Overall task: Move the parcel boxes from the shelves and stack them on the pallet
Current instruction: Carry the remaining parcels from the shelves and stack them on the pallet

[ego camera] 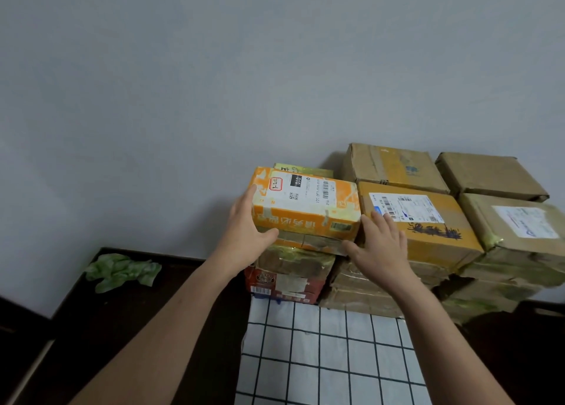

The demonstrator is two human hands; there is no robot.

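Grey wall [183,83], orange box [305,204] between fingers [248,197]

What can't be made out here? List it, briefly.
Head view only.
Orange cardboard parcel box: label print too small to read.
Yellow-green box behind it: mostly hidden by the orange box.
Brown taped cardboard box, far right: cut by the frame edge.
Pallet: unseen; boxes and white checked cloth cover the floor.

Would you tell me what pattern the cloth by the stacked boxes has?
The cloth is white with a thin dark grid, clearest in the head view.
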